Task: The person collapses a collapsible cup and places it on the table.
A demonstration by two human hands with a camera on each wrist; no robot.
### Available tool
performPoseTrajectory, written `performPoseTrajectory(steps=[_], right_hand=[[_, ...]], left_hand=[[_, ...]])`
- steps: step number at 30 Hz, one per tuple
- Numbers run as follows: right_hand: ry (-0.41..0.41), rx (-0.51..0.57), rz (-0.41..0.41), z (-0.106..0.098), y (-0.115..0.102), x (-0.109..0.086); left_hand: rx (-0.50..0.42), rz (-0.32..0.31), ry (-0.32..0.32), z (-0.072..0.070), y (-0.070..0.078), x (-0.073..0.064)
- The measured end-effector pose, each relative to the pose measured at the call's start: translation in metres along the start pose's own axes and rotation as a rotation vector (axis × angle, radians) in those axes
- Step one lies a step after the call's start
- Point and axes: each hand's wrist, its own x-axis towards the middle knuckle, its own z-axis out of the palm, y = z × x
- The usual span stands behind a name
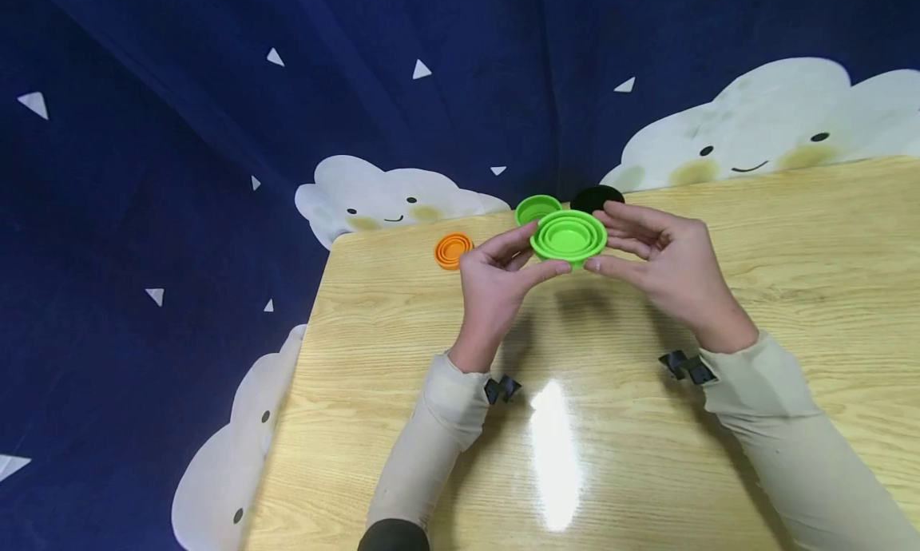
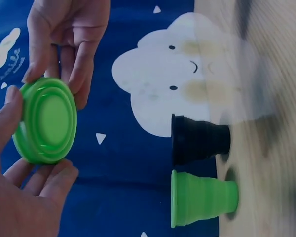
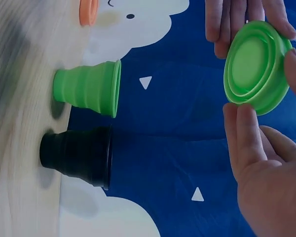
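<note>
A light green collapsible cup [image 1: 569, 238], folded flat into rings, is held above the table between both hands. My left hand [image 1: 496, 275] pinches its left rim, thumb at the near side and fingers at the far side. On the opposite rim, my right hand [image 1: 664, 267] grips it the same way. In the left wrist view the folded cup [image 2: 47, 121] shows its stepped underside. Behind it, another green cup [image 3: 86, 89] stands expanded on the table. Beside that stands a black expanded cup [image 3: 76, 155], partly covered by my right hand in the head view.
An orange collapsed cup [image 1: 454, 250] lies on the table left of the green ones. The wooden table [image 1: 374, 335] ends at the back against a dark blue curtain [image 1: 460, 96] with white clouds and triangles. A bright reflection shows on the near tabletop.
</note>
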Motion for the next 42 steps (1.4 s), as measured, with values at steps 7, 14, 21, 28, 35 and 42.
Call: performPoseTrajectory(steps=[7, 14, 21, 28, 35, 42], right_hand=[[-0.026, -0.186, -0.016, 0.005, 0.005, 0.000], [-0.039, -0.240, 0.016, 0.011, 0.012, -0.003], [-0.046, -0.299, -0.023, 0.023, 0.020, -0.002], [-0.094, -0.406, -0.087, 0.038, 0.036, 0.001], [-0.152, -0.408, -0.053, 0.056, 0.050, 0.006], [-0.183, -0.358, 0.026, 0.073, 0.063, 0.014]], left_hand=[[0.127, -0.080, -0.031, -0.006, 0.005, 0.001], [0.306, -0.063, -0.059, -0.012, 0.005, -0.002], [0.394, -0.055, -0.034, -0.019, 0.000, -0.006], [0.407, -0.103, 0.006, -0.032, -0.009, -0.013], [0.404, -0.158, 0.021, -0.050, -0.018, -0.017], [0.412, -0.189, 0.036, -0.067, -0.027, -0.016]])
